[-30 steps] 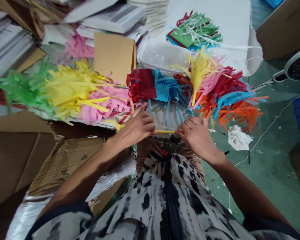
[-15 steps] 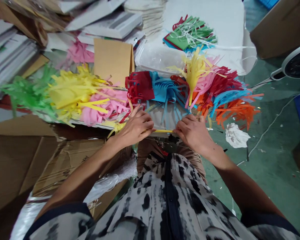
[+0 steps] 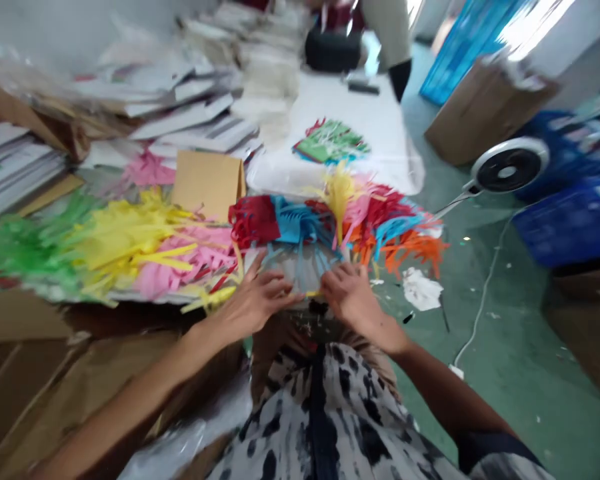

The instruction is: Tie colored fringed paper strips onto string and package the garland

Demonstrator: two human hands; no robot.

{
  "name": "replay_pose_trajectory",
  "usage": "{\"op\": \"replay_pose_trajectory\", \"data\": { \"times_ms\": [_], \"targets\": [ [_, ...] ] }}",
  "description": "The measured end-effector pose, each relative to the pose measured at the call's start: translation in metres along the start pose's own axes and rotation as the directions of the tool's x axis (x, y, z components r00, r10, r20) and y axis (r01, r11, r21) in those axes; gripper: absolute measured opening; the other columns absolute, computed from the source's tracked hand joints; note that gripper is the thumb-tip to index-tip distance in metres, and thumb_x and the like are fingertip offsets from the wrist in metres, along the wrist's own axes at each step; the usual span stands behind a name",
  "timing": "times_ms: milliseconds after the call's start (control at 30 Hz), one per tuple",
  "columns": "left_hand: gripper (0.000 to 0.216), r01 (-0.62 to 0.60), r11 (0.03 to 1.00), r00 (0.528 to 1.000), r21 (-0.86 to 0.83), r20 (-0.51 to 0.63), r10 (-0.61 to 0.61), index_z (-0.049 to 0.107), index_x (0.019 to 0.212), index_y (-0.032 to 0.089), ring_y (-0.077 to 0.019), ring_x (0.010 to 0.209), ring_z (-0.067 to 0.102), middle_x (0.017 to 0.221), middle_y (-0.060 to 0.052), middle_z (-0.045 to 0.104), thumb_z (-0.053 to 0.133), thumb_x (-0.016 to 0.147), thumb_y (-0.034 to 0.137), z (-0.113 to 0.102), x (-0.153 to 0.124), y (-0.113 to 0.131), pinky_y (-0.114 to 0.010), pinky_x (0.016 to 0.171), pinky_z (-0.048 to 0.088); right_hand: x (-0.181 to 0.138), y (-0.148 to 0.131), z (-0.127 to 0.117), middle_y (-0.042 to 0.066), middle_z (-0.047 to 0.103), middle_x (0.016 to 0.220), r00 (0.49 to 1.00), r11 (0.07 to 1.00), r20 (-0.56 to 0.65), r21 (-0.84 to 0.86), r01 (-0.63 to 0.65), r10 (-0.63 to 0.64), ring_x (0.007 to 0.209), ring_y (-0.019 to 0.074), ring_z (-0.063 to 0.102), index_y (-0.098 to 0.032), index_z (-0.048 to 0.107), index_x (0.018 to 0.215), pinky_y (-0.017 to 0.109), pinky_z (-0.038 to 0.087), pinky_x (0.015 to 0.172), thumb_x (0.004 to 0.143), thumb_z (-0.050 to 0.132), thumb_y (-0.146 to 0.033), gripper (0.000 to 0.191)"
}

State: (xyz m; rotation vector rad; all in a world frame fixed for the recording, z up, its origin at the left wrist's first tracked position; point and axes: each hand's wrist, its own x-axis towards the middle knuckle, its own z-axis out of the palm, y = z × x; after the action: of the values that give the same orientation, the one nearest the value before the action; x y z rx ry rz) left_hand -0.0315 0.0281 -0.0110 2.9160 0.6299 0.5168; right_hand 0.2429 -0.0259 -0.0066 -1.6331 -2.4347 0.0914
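A narrow yellow paper strip point(image 3: 312, 293) lies along the near table edge between my hands. My left hand point(image 3: 264, 297) is on its left part, fingers pressing it, thumb raised apart. The fingers of my right hand point(image 3: 347, 292) are bent and closed on its right end. Yellow tissue paper point(image 3: 220, 297) shows by my left wrist. Just beyond my hands lie a red fringed tissue tassel point(image 3: 254, 220) and a blue fringed one point(image 3: 300, 220). A yellow tassel point(image 3: 339, 197) rests upright-looking over pink, red and orange fringes point(image 3: 413, 248) to the right.
Green point(image 3: 35, 233), yellow point(image 3: 125, 233) and pink fringes point(image 3: 180, 263) spread leftward. A tan folded card point(image 3: 207, 181) stands behind. More tassels point(image 3: 330, 141) lie on the white table. Cardboard boxes point(image 3: 25, 387) are at lower left; a fan point(image 3: 507, 170) and blue crates point(image 3: 570, 227) at right. A person point(image 3: 387, 33) is at the far end.
The view has tilted up, showing more of the far table and room. My hands stay at the yellow strip on the table edge; the left fingers look straighter.
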Motion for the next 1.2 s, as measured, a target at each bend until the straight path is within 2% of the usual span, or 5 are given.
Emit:
{"op": "replay_pose_trajectory", "data": {
  "times_ms": [133,333,600,967,1200],
  "targets": [
    [0.063,0.003,0.998,0.998,0.055,-0.067,0.001,0.066,0.142,0.046,-0.0252,0.116,0.069,0.115,0.005,0.079,0.052,0.096,0.006,0.019,-0.008,0.0,-0.068,0.136,0.01,-0.007,0.005,0.006,0.002,0.072,0.103,0.987,0.989,-0.102,0.068,0.131,-0.124,0.101,0.0215,0.055,-0.028,0.074,0.111,0.041,0.03,0.095,0.105,0.063,-0.026,0.013],
    [0.061,0.033,0.994,0.982,0.104,-0.187,-0.013,0.073,0.134,0.037,-0.0265,0.116,0.071,0.112,0.0,0.081,0.052,0.088,0.003,0.024,-0.023,0.008,-0.071,0.135,0.008,-0.013,-0.003,0.018,-0.001,0.069,0.088,0.964,0.976,-0.175,-0.13,0.177,-0.198,0.092,0.0194,0.057,-0.025,0.074,0.107,0.042,0.038,0.096,0.107,0.062,-0.025,0.012],
    [0.053,0.096,0.985,0.977,0.144,-0.204,-0.066,0.067,0.143,0.029,-0.0252,0.114,0.073,0.12,-0.004,0.08,0.056,0.095,0.009,0.01,-0.04,0.029,-0.064,0.134,0.025,-0.027,-0.025,0.031,0.005,0.073,0.108,0.942,0.949,-0.25,-0.277,0.153,-0.225,0.104,0.023,0.06,-0.017,0.071,0.118,0.047,0.042,0.113,0.105,0.056,-0.014,0.021],
    [0.033,0.148,0.953,0.947,0.263,-0.317,-0.06,0.071,0.127,0.023,-0.0171,0.088,0.074,0.097,-0.001,0.078,0.057,0.101,0.007,0.019,-0.047,0.045,-0.043,0.119,0.048,-0.033,-0.03,0.026,0.006,0.072,0.116,0.971,0.989,-0.212,-0.126,0.084,-0.11,0.112,0.0263,0.059,-0.021,0.068,0.121,0.052,0.035,0.118,0.1,0.063,-0.023,0.022],
    [0.027,0.17,0.952,0.908,0.255,-0.416,-0.051,0.072,0.121,0.015,-0.0188,0.088,0.072,0.097,-0.006,0.077,0.065,0.097,0.005,0.005,-0.021,0.084,-0.044,0.108,0.052,-0.029,-0.045,0.022,-0.001,0.077,0.093,0.827,0.982,-0.531,-0.055,0.183,-0.184,0.097,0.019,0.063,-0.024,0.073,0.108,0.043,0.035,0.106,0.102,0.064,-0.016,0.013]
  ]
}}
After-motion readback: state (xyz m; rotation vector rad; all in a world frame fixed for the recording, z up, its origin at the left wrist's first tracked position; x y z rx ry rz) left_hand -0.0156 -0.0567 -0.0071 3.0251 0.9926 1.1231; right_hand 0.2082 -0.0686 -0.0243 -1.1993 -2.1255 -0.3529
